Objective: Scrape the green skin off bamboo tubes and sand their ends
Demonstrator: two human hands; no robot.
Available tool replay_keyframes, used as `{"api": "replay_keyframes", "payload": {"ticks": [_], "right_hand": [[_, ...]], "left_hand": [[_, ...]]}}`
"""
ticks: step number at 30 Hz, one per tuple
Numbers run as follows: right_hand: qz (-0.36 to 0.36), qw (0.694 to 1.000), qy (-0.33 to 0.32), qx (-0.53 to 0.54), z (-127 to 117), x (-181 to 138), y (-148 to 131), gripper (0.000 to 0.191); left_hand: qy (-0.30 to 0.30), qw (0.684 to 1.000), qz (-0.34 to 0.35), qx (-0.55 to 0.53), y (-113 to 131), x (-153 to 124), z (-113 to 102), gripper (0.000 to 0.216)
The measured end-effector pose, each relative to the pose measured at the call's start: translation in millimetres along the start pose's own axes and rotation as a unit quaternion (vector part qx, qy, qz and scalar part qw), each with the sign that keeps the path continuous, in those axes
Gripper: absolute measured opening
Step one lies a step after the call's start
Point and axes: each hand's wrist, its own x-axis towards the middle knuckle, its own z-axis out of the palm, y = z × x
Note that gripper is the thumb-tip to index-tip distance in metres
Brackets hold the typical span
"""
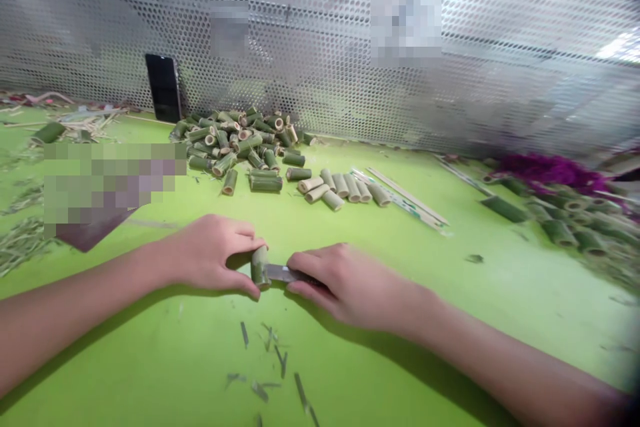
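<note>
A short piece of bamboo [260, 268] stands near the middle of the view, its green skin partly scraped pale. My left hand [215, 257] pinches it between thumb and fingers at its two ends. In my right hand [345, 283] is a knife [281, 273], its handle wrapped by the fingers. The blade points left and meets the right side of the bamboo piece. Several green shavings [281, 360] lie on the table nearer to me.
A heap of cut bamboo pieces [245, 137] lies behind my hands, beside a row of peeled pieces [353, 188]. A phone [164, 88] leans on the perforated metal wall [320, 47]. Thin sticks [407, 195], more bamboo [557, 232] and purple fluff [550, 172] are on the green table [475, 313].
</note>
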Motion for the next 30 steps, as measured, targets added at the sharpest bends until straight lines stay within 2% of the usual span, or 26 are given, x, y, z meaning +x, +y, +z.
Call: {"api": "replay_keyframes", "payload": {"ticks": [7, 11, 15, 19, 23, 30], "right_hand": [[-0.033, 0.999, -0.021, -0.027, 0.0, -3.6, -4.4, 0.022], [-0.043, 0.999, 0.023, -0.024, 4.3, -2.9, 3.1, 0.026], [0.013, 0.994, 0.077, -0.080, 7.9, 4.5, 7.6, 0.027], [0.026, 0.990, 0.092, -0.105, 12.0, 12.8, 2.5, 0.026], [0.024, 0.990, 0.096, -0.101, 13.9, 14.6, 0.2, 0.025], [0.010, 0.992, 0.097, -0.083, 15.3, 14.8, 0.5, 0.021]], "left_hand": [[0.021, 0.999, 0.024, -0.001, -4.4, 2.7, 1.5, 0.053], [0.016, 1.000, 0.024, 0.003, -6.1, 5.1, 1.7, 0.055], [0.011, 1.000, 0.025, 0.006, -4.2, 6.8, 0.3, 0.056], [0.013, 1.000, 0.026, 0.008, -3.2, 6.2, -0.3, 0.056], [0.026, 0.999, 0.043, -0.021, -3.3, 5.5, 0.3, 0.069], [-0.002, 0.998, 0.009, -0.068, -1.8, 3.9, -4.4, 0.047]]}}
